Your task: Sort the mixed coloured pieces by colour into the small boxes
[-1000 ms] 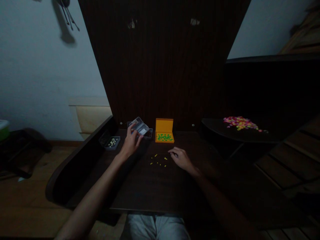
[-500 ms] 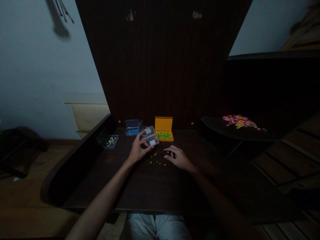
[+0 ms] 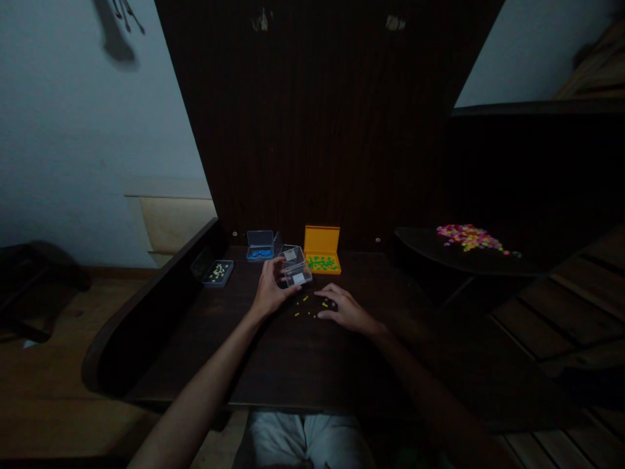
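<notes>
My left hand (image 3: 271,288) is closed on a clear plastic box (image 3: 299,279) with its hinged lid raised, gripping it by the left side. White patches show on the lid and on the box. Several small yellow pieces (image 3: 305,298) lie scattered on the dark table in front of it. Over these pieces my right hand (image 3: 347,310) is low, thumb and fingers apart, with a yellow piece on the table between them. Behind the held box stands an orange box (image 3: 322,240), lid up, containing small green pieces (image 3: 323,263).
A clear box of blue pieces (image 3: 260,254) stands at the back left of the table. Nearer the left side panel (image 3: 141,312) is another box with pale pieces (image 3: 218,271). Pink, yellow and orange pieces (image 3: 471,238) are heaped on a side shelf (image 3: 439,259) at right.
My right hand's fingers have spread, and its thumb has come down beside the yellow pieces. My left hand still holds the clear box in nearly the same place. The view has shifted slightly.
</notes>
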Action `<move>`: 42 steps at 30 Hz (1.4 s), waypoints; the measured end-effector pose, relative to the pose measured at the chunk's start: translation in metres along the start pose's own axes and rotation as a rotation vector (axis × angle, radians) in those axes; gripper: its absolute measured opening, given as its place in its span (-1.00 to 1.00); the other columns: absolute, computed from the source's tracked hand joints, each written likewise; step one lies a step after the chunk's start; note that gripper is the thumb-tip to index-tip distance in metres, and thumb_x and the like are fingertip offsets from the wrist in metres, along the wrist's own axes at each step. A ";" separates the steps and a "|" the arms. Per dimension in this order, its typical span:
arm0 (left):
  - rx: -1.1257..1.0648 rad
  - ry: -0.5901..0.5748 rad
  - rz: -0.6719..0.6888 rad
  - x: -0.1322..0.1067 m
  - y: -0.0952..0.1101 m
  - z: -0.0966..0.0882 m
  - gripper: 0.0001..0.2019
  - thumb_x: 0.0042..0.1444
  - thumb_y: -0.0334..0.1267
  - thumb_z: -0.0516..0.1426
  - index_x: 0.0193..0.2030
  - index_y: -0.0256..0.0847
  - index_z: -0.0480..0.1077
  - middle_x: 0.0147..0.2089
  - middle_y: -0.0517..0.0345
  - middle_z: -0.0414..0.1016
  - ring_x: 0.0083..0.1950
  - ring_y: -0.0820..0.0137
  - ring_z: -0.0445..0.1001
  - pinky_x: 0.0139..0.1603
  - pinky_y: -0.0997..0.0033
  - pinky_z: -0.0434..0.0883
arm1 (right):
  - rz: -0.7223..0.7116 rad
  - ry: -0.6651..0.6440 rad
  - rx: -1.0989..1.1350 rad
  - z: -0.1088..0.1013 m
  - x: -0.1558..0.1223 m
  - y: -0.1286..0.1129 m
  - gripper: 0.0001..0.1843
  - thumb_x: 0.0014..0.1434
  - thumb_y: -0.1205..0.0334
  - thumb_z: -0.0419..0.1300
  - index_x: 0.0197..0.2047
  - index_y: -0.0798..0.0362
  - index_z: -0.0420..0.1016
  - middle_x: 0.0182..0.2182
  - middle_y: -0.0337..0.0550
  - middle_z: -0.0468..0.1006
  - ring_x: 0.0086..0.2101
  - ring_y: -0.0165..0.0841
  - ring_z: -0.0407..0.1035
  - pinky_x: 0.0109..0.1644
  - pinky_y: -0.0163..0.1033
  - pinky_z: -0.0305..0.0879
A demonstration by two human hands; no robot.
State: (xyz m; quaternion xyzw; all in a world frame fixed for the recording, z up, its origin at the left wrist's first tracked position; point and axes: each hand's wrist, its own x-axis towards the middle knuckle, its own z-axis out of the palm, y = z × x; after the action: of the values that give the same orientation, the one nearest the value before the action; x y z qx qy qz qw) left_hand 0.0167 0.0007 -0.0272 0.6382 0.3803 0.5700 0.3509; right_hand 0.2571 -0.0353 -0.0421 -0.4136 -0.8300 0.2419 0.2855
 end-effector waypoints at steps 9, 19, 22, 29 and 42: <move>-0.081 0.094 -0.055 0.005 -0.005 -0.004 -0.07 -0.37 -0.31 0.47 0.17 -0.03 0.13 0.19 -0.01 0.21 -0.07 0.32 0.51 -0.05 0.12 0.57 | -0.077 0.069 -0.004 0.016 0.019 0.001 -0.60 0.13 0.38 0.29 0.07 0.03 0.52 -0.18 -0.11 0.46 -0.27 -0.34 0.40 -0.12 -0.18 0.41; -0.110 0.090 -0.123 0.007 -0.013 -0.008 -0.04 -0.35 -0.32 0.46 0.21 -0.02 0.10 0.17 -0.04 0.32 -0.04 0.29 0.51 -0.03 0.12 0.56 | -0.082 0.052 -0.034 0.020 0.027 -0.016 -0.63 0.18 0.13 0.32 0.05 0.02 0.53 -0.12 -0.04 0.48 -0.09 -0.23 0.38 0.07 -0.08 0.36; -0.112 0.089 -0.126 0.007 -0.014 -0.007 -0.05 -0.34 -0.33 0.45 0.21 -0.03 0.09 0.13 -0.03 0.36 -0.05 0.28 0.51 -0.02 0.08 0.54 | -0.099 -0.017 -0.112 0.018 0.022 -0.025 -0.45 0.08 0.00 0.40 0.10 0.01 0.50 -0.06 -0.03 0.46 -0.02 -0.19 0.32 0.15 -0.04 0.30; -0.127 0.056 -0.111 0.004 -0.013 -0.005 -0.06 -0.29 -0.35 0.43 0.23 -0.01 0.07 0.10 0.02 0.36 -0.08 0.32 0.50 -0.04 0.14 0.55 | -0.235 -0.106 -0.146 0.027 0.018 -0.041 -0.55 0.19 0.02 0.31 0.10 0.02 0.51 -0.04 -0.02 0.45 0.00 -0.20 0.31 0.15 -0.09 0.29; -0.100 0.053 -0.090 0.004 -0.017 -0.004 -0.07 -0.27 -0.31 0.43 0.25 -0.04 0.09 0.06 0.01 0.35 -0.07 0.31 0.49 -0.05 0.15 0.55 | -0.191 0.016 -0.167 0.021 0.017 -0.033 -0.67 0.20 0.17 0.28 0.03 0.03 0.53 -0.05 -0.03 0.48 -0.02 -0.21 0.33 0.14 -0.05 0.29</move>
State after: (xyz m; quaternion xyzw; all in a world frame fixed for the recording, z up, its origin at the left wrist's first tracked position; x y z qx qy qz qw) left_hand 0.0112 0.0118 -0.0398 0.5866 0.3888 0.5887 0.3976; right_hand 0.2165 -0.0421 -0.0312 -0.3570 -0.8806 0.1405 0.2782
